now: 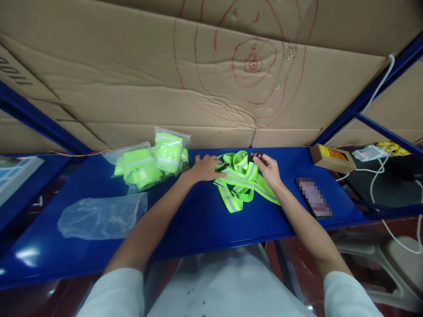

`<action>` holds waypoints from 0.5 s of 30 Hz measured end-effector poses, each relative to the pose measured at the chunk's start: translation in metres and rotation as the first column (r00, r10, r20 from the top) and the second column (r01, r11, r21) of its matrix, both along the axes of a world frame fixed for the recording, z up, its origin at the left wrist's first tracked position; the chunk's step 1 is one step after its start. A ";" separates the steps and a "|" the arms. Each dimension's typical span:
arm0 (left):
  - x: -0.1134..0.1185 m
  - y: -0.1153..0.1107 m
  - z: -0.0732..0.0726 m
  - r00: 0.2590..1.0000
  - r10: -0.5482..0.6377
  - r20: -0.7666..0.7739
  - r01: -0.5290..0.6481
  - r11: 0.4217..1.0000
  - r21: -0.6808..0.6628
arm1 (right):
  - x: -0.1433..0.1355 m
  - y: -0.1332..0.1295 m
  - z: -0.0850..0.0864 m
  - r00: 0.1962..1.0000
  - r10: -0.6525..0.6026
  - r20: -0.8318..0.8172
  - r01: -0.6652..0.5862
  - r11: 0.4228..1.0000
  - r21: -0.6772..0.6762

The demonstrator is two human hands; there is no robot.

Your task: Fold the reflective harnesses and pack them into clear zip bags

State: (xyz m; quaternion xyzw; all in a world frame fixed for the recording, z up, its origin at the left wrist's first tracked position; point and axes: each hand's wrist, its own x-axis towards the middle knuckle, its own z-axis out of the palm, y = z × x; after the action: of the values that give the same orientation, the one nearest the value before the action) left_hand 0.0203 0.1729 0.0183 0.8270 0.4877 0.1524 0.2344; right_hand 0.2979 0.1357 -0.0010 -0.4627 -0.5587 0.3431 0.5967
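Observation:
A tangle of neon-green reflective straps [238, 179] with grey stripes and black clips lies on the blue shelf in front of me. At its left side rests my left hand [205, 169], fingers stretched out and touching the straps near a black buckle [222, 167]. My right hand [269, 171] pinches a small dark piece, seemingly a black buckle [257, 155], at the upper right of the tangle. One strap end runs down beneath my right wrist. The fine details between my right fingertips are too small to make out.
Clear bags of folded green straps [168, 152] sit at the back left, with a flat clear plastic bag [99, 218] in front. A phone [313, 197] and a cardboard box [332, 157] lie to the right. A cardboard wall [132, 75] closes off the back.

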 end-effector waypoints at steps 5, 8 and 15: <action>0.000 0.005 0.008 0.944 0.176 0.278 -0.168 0.984 -0.053 | 0.003 -0.001 0.007 1.000 -0.019 -0.022 0.020 0.999 0.036; -0.022 0.015 0.034 0.826 0.279 0.489 -0.256 0.960 -0.114 | 0.022 0.000 0.022 0.992 -0.089 -0.085 0.097 0.990 0.100; -0.090 0.008 0.123 -0.077 0.344 0.936 -0.463 0.819 -0.339 | 0.103 0.006 0.061 0.781 -0.479 -0.402 0.589 0.778 0.219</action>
State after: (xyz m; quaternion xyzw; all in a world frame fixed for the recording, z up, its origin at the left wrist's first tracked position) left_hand -0.0696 0.1808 0.1414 0.3238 0.4125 0.7495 0.4041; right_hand 0.4014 0.1415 0.0601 -0.4333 -0.3455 0.1287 0.8224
